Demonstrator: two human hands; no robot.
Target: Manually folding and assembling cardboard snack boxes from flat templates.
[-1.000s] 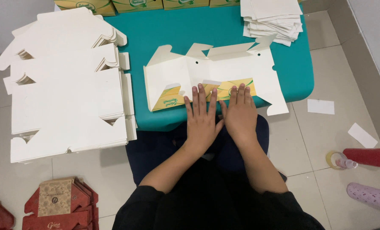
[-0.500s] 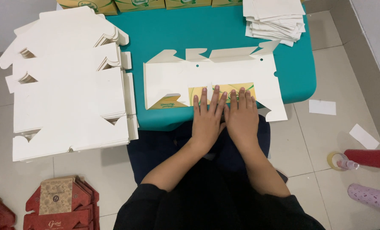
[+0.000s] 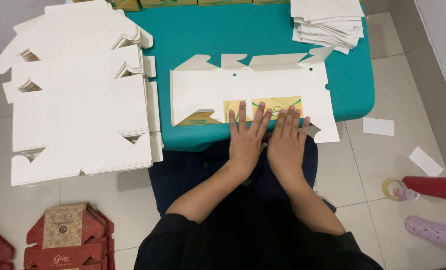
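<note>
A flat white cardboard box blank (image 3: 218,85) lies spread on the teal table (image 3: 233,30), its near flap folded over so a yellow and green printed strip (image 3: 278,104) shows. My left hand (image 3: 245,137) and my right hand (image 3: 285,142) lie side by side, palms down with fingers spread, and press on that folded near edge at the table's front. Neither hand holds anything.
A tall stack of white box blanks (image 3: 78,100) stands left of the table. A smaller white stack (image 3: 328,22) sits at the table's far right corner. Red boxes (image 3: 65,235) lie on the floor at lower left. A tape roll (image 3: 395,189), a red tube (image 3: 435,186) and paper scraps (image 3: 378,126) lie at right.
The raised, half-folded blank has been pushed down flat onto the table. Both hands slid forward along it and now press the near fold.
</note>
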